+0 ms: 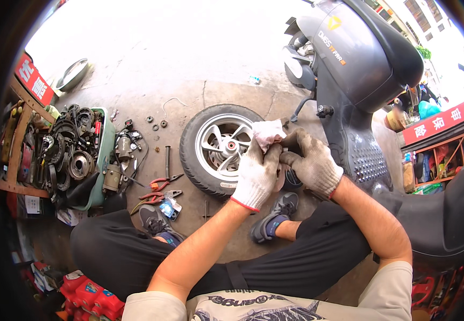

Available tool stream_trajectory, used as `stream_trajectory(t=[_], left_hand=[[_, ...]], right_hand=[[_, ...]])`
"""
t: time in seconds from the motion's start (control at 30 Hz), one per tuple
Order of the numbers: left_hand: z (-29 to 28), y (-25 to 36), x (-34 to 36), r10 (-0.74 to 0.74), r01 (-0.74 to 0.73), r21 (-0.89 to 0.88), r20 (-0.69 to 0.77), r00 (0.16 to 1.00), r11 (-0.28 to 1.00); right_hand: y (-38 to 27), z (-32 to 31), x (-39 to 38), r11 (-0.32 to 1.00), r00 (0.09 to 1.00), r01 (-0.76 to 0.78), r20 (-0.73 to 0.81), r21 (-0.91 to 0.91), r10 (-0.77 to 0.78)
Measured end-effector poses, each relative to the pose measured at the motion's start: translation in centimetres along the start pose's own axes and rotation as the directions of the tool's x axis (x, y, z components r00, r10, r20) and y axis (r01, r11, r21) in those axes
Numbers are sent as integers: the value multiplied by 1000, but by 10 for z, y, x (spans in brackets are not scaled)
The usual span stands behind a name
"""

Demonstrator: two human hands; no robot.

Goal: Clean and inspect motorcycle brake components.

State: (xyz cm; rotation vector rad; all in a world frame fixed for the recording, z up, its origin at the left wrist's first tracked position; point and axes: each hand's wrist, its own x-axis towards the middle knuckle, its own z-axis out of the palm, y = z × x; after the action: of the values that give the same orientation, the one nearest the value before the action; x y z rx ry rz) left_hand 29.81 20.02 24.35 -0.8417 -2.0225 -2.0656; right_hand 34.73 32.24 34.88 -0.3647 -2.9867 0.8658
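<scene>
Pinching a pale, crumpled rag [267,132], the gloved left hand [256,174] works close beside the gloved right hand [315,163], whose fingers curl inward; what they grip, I cannot tell. The rag is above the right side of a wheel [231,145] lying flat. Leftward lie red-handled pliers [158,184]; rightward stands a grey scooter [357,69].

Cracked grey-brown concrete ground [135,101] bears a black-tyred wheel with silver metal spokes [228,145], lying flat. Left of it lie a long dark metal rod [167,161], two red-handled metal pliers [159,184], a small blue-and-white packet [171,208], small dark round rings [155,127] and a thin whitish cord [174,100].
</scene>
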Motion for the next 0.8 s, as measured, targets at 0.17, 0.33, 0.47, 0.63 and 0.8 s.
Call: stream_trajectory(t=[0.17, 0.33, 0.47, 0.63, 0.8], left_hand=[[-7, 14, 10, -500, 557, -444, 250, 829, 702], [-15, 11, 13, -537, 767, -621, 598, 595, 157], [-10, 12, 13, -557, 628, -305, 295, 777, 715], [-5, 18, -5, 15, -15, 31, 7, 1000, 999], [4, 9, -2, -470, 492, -396, 158, 868, 775]], right_hand=[[9, 0, -2, 923, 932, 356, -12, -147, -361], [12, -6, 3, 672, 699, 701, 46, -237, -713], [15, 3, -4, 946, 940, 325, -109, -12, -325], [11, -3, 5, 525, 876, -479, 416, 703, 242], [20, 9, -1, 973, 989, 150, -24, 175, -148]])
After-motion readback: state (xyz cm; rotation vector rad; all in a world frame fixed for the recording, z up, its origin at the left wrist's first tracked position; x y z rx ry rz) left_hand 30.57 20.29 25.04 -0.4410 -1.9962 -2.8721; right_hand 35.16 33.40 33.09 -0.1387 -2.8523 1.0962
